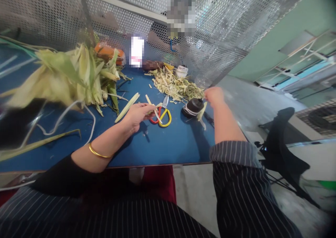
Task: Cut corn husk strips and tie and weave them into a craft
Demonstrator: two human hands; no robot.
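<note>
Left hand (140, 115): hovering over the table (173, 147), thumb and fingers pinching one pale strip (158, 116), probably gripping lightly to leave most of it free.
Right hand (214, 95): showing fingers bunched just beside the cone; hiding the fingertips, so cannot tell about pinching.
Strip: crossing above the scissors' handles in view.
Scissors (164, 106): counting one pair, blades pointing away, red and yellow handles facing the body, likely for easy pickup.
Cone (191, 108): counting one, black, wearing pale thread; one pale husk piece (201, 114) hanging beside it.
Husks (86, 66): heaping at left, defying a count; one leaf (127, 107) lying beside the left hand.
Scraps (173, 84): piling beyond the scissors, uncountable, perhaps leaving working room.
</note>
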